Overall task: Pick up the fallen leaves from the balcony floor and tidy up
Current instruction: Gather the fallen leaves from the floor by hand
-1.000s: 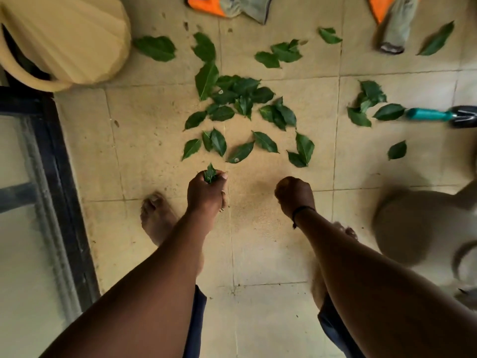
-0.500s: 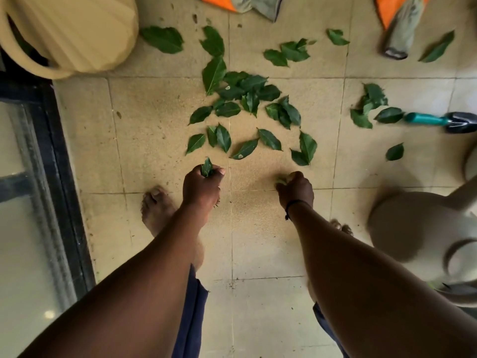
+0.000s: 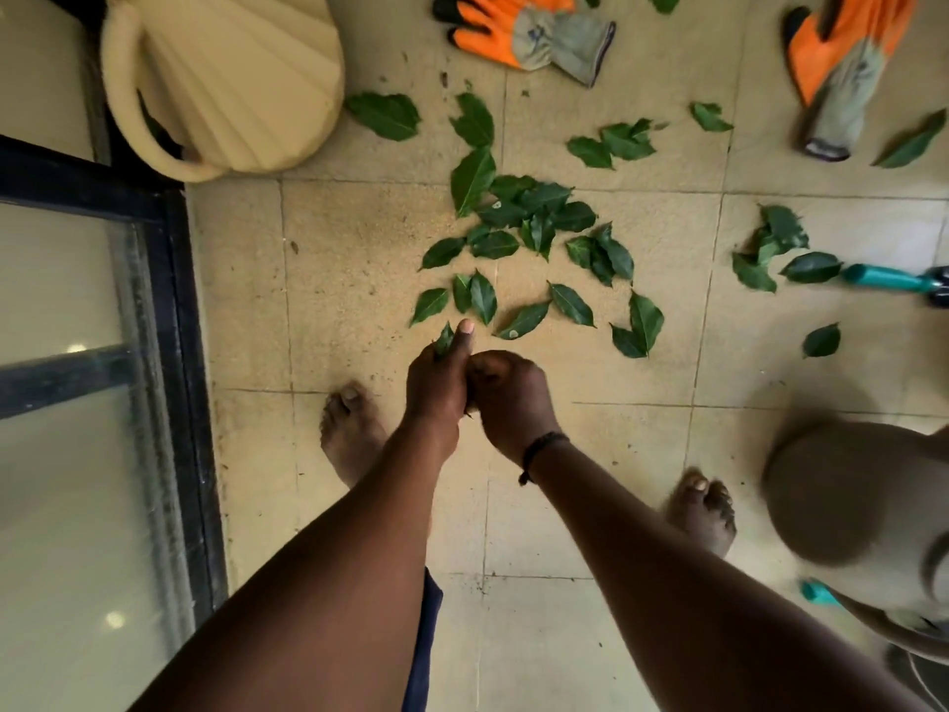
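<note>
right hand (image 3: 511,398) now touching left hand (image 3: 436,382) — leaf bunch (image 3: 444,339) still gripped

leaves (image 3: 534,233) ahead of both feet, watering can (image 3: 231,79) far left, gloves (image 3: 524,30) beyond

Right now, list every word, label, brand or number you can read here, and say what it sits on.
None can be read.
Nearer orange glove: a small dark mark on the grey cuff, too blurred to read.
Watering can, teal-handled tool, far glove: no text visible.
</note>
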